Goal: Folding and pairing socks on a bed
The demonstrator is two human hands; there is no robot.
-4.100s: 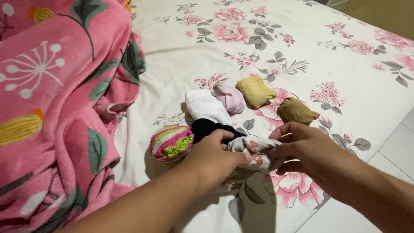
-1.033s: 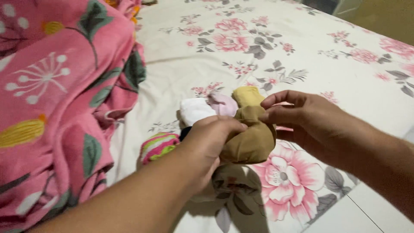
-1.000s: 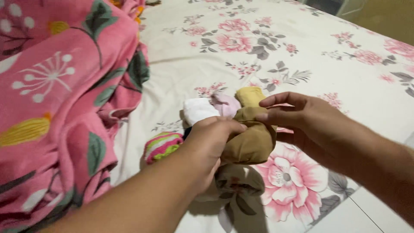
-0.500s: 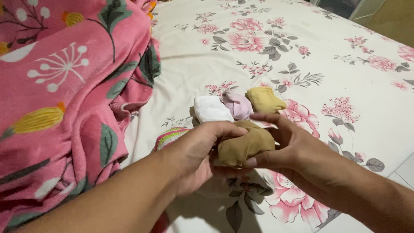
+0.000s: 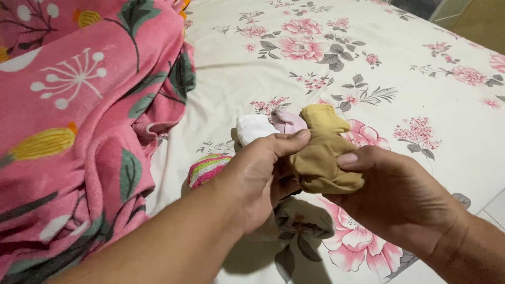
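My left hand point(image 5: 263, 173) reaches in from below, fingers curled round the near side of a tan sock bundle point(image 5: 323, 158). My right hand point(image 5: 400, 200) cups it from the other side, thumb pressed on top. The bundle sits between both hands, just above the bed point(image 5: 421, 94), with a white sock point(image 5: 252, 128), a pale pink sock point(image 5: 288, 120) and a striped sock point(image 5: 206, 168) just beside it.

Tan rolled sock bundle point(image 5: 322, 160), bunched and lifted just above the floral bedsheet point(image 5: 421, 94)

Rolled socks point(image 5: 273, 126) on the bedsheet point(image 5: 421, 94); blanket point(image 5: 79, 131) left; hand-held sock bundle point(image 5: 323, 163) in front
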